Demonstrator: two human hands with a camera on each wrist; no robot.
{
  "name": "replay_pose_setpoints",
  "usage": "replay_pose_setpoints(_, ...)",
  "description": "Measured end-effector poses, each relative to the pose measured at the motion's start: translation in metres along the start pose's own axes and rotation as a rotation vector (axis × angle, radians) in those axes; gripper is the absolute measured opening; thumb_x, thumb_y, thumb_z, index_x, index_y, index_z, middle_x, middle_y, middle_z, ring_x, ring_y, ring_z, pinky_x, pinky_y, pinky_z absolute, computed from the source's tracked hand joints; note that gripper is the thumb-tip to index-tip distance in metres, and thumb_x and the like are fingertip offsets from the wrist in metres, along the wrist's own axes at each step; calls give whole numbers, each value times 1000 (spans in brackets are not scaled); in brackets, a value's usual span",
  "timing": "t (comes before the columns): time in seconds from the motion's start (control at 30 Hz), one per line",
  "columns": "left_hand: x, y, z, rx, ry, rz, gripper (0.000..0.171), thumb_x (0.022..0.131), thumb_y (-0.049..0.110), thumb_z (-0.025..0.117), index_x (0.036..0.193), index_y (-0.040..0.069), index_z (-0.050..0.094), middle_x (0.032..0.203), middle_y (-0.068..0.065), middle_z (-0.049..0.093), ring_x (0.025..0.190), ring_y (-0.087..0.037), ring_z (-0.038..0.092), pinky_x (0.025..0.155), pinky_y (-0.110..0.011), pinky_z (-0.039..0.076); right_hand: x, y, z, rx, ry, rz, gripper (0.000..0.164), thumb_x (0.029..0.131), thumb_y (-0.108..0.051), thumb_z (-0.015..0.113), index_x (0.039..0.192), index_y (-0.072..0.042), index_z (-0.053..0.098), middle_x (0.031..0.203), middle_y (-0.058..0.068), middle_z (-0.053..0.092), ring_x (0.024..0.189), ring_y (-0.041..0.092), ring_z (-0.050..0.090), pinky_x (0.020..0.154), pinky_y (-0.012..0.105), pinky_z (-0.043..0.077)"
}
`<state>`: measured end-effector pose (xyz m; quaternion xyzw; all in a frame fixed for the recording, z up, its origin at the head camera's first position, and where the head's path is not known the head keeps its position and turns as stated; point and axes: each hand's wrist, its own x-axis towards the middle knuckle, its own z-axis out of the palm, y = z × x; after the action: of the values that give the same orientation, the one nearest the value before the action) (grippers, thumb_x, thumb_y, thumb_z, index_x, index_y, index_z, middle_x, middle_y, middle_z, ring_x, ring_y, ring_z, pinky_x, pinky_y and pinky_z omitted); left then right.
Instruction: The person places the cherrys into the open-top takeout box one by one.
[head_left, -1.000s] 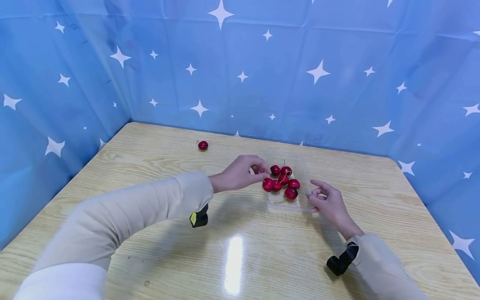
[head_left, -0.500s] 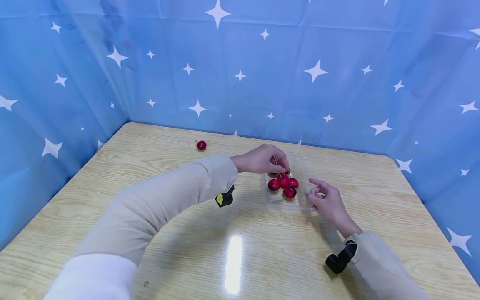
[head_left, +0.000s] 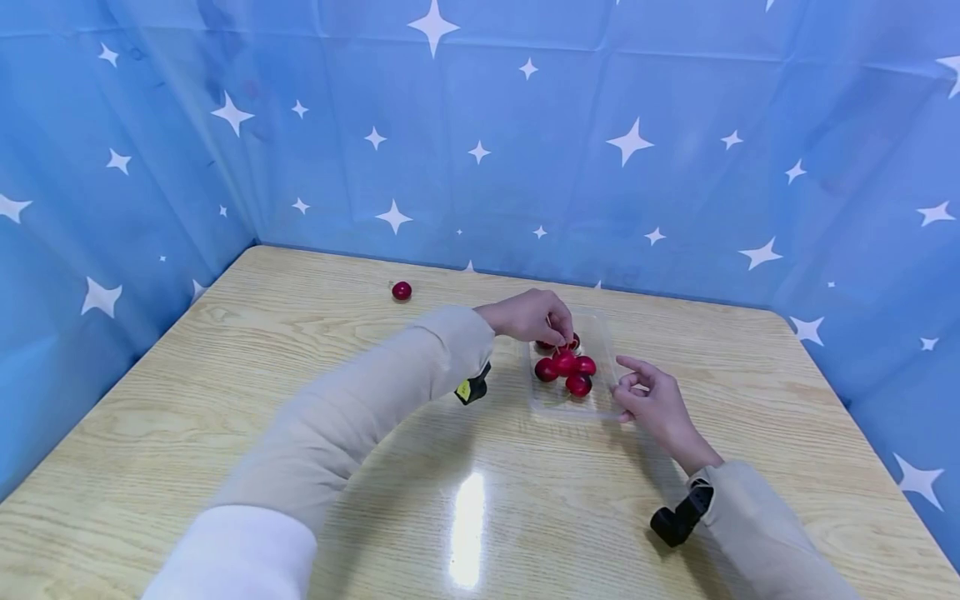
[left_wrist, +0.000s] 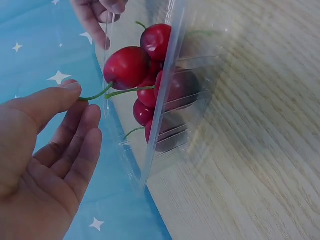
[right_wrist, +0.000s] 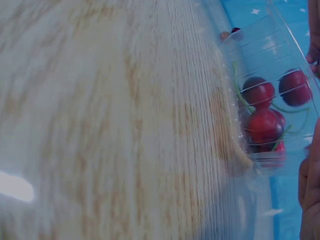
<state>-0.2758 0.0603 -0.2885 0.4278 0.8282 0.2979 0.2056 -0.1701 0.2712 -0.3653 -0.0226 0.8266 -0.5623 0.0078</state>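
Note:
In the head view my left hand [head_left: 532,317] is over the left and far part of a clear plastic box [head_left: 558,412]. Thumb and forefinger pinch the green stem of a cherry [left_wrist: 127,67], which hangs from it among the others at rim height. Several red cherries [head_left: 579,385] lie in the box, some with stems showing; my left hand partly covers the far ones. At the right side of the box, my right hand [head_left: 656,408] grips the rim with thumb and curled fingers. The right wrist view shows only the edge of that hand [right_wrist: 312,185].
A single cherry [head_left: 402,291] lies apart on the wooden table [head_left: 360,500], toward the back left. Blue curtains [head_left: 525,150] with white stars stand along the table's back and sides. Both wrists wear a small black camera [head_left: 678,521].
From the box's left edge, my left hand has moved right and over the box, carrying the cherry by its stem. My right hand has stayed at the right rim.

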Motion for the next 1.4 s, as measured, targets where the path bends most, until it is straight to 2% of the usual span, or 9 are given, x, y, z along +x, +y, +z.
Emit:
replay_pose_setpoints(0.2,6,-5,6,-38,-4,-48,12,86,4,55,93,2,66,87,-8,63,68,-16,57,64,-24,47,-1,0,1,-5,4,4,51,83,3,51,131,8,34,79,7,48,57,9,56,50,26,49)
replay_pose_setpoints(0.43,8,-9,11,-47,33,-64,14,87,5,55,96,1,65,88,-6,63,81,-28,58,63,-21,45,-1,0,2,-4,5,6,51,84,2,52,131,7,34,79,8,48,55,8,55,50,26,49)
replay_pose_setpoints(0.73,12,-18,17,-45,105,-73,14,86,7,57,97,3,66,90,-2,63,82,-11,56,69,-19,44,-1,-1,2,-5,8,0,50,83,3,51,130,7,34,79,7,48,51,7,52,50,25,49)
replay_pose_setpoints(1.17,19,-25,31,-172,203,-74,13,86,8,58,95,3,66,87,0,63,80,-10,56,71,-19,44,-2,-1,3,13,11,-2,50,83,3,52,130,8,34,79,6,48,53,8,54,50,25,49)
replay_pose_setpoints(1.4,21,-24,41,-191,240,-76,13,85,7,59,94,2,66,85,1,63,80,-9,55,71,-17,43,-2,-1,3,9,16,-6,49,83,3,51,129,9,35,77,5,48,51,9,53,49,25,49)
